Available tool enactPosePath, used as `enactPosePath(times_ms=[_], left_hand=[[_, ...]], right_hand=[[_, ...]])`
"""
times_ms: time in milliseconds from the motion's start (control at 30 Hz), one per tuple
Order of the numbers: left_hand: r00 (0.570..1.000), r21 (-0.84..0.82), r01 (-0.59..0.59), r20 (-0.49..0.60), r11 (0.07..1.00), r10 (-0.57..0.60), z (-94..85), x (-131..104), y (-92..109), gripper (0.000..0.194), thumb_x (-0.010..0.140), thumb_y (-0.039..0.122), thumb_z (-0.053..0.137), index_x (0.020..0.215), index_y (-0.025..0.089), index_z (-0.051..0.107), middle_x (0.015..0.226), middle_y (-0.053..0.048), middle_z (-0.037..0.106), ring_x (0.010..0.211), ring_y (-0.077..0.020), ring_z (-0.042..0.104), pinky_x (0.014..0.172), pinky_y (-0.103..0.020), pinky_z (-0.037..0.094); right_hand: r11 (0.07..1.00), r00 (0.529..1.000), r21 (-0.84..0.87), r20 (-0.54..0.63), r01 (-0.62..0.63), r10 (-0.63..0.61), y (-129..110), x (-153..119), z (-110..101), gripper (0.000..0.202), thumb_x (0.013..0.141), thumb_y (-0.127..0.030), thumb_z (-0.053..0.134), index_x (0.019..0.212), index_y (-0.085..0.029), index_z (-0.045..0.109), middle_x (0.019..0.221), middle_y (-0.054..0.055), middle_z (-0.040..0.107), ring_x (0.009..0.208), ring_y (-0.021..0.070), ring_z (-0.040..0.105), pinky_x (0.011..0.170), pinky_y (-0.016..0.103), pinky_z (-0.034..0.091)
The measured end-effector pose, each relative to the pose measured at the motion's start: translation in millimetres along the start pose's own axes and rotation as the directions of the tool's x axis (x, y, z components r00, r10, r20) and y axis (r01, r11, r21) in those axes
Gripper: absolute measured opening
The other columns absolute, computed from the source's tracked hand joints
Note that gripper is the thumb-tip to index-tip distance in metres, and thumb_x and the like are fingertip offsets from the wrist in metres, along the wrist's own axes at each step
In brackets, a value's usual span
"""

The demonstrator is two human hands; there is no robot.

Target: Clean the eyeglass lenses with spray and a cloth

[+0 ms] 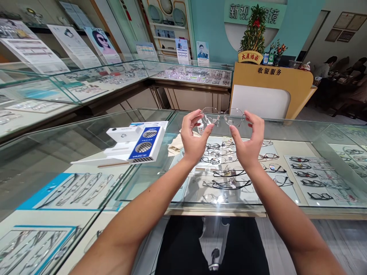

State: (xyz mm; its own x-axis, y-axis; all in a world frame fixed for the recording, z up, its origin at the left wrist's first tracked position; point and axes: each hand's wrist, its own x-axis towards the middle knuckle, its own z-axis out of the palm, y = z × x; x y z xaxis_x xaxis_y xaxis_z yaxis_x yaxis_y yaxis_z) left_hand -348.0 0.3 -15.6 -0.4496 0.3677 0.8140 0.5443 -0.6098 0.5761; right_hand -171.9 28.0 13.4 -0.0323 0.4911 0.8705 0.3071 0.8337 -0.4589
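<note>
A pair of thin-rimmed eyeglasses (211, 108) is held up in front of me, above the glass display counter (160, 183). My left hand (195, 135) grips its left side, with fingers and thumb closed around the edge. On the opposite side my right hand (250, 137) pinches the frame in the same way. The lenses are clear, and the counter shows through them. Just behind my left hand stand a small white bottle (200, 126) and a crumpled beige cloth (175, 146).
On the counter's left lies a white and blue box (146, 143) with round checkered patterns. Rows of eyeglasses (232, 184) rest on trays under the glass. Further back are more display cases (189, 74) and a yellow service desk (272, 82) with a plant (254, 28). People sit at far right.
</note>
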Motion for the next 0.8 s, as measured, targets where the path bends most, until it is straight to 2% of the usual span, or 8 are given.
enactPosePath(times_ms=[233, 367, 467, 633, 800], left_hand=[[0.989, 0.231, -0.123, -0.055, 0.965, 0.140, -5.4, 2, 4, 0.058, 0.091, 0.063, 0.075, 0.130, 0.023, 0.059, 0.126, -0.009, 0.063, 0.117, -0.0260, 0.065, 0.096, -0.042, 0.054], [0.970, 0.264, -0.193, -0.091, 0.945, 0.224, -7.0, 1, 6, 0.056, 0.090, 0.061, 0.078, 0.127, 0.023, 0.060, 0.123, -0.009, 0.060, 0.114, -0.0259, 0.062, 0.097, -0.044, 0.051], [0.971, 0.228, -0.201, -0.086, 0.953, 0.225, -6.7, 1, 7, 0.056, 0.089, 0.060, 0.079, 0.127, 0.025, 0.060, 0.122, -0.008, 0.058, 0.114, -0.0268, 0.060, 0.100, -0.045, 0.049], [0.978, 0.246, -0.130, -0.129, 0.960, 0.165, -5.3, 3, 11, 0.059, 0.088, 0.067, 0.075, 0.126, 0.024, 0.061, 0.117, -0.007, 0.058, 0.108, -0.0251, 0.060, 0.097, -0.044, 0.050], [0.973, 0.218, -0.154, -0.138, 0.964, 0.187, -4.9, 4, 13, 0.055, 0.089, 0.061, 0.077, 0.125, 0.023, 0.062, 0.115, -0.006, 0.060, 0.103, -0.0227, 0.060, 0.094, -0.042, 0.050]], right_hand=[[0.993, 0.992, 0.041, 0.065, -0.111, 0.108, 5, -2, 3, 0.048, 0.100, -0.051, 0.064, 0.143, -0.031, 0.059, 0.138, 0.011, 0.069, 0.127, 0.0291, 0.065, 0.109, 0.056, 0.055], [0.981, 0.978, 0.081, 0.124, -0.179, 0.168, 10, -3, 6, 0.051, 0.099, -0.054, 0.064, 0.144, -0.031, 0.060, 0.140, 0.011, 0.070, 0.123, 0.0281, 0.068, 0.107, 0.053, 0.055], [0.975, 0.973, 0.101, 0.143, -0.198, 0.183, 10, -3, 6, 0.051, 0.099, -0.054, 0.063, 0.144, -0.032, 0.060, 0.140, 0.011, 0.071, 0.122, 0.0272, 0.068, 0.106, 0.051, 0.055], [0.973, 0.974, 0.106, 0.119, -0.205, 0.192, 6, -2, 5, 0.048, 0.096, -0.057, 0.068, 0.135, -0.031, 0.065, 0.128, 0.009, 0.074, 0.116, 0.0264, 0.069, 0.102, 0.050, 0.057], [0.976, 0.977, 0.099, 0.112, -0.191, 0.180, 4, -1, 5, 0.045, 0.096, -0.058, 0.068, 0.132, -0.030, 0.065, 0.123, 0.008, 0.074, 0.113, 0.0253, 0.069, 0.098, 0.048, 0.057]])
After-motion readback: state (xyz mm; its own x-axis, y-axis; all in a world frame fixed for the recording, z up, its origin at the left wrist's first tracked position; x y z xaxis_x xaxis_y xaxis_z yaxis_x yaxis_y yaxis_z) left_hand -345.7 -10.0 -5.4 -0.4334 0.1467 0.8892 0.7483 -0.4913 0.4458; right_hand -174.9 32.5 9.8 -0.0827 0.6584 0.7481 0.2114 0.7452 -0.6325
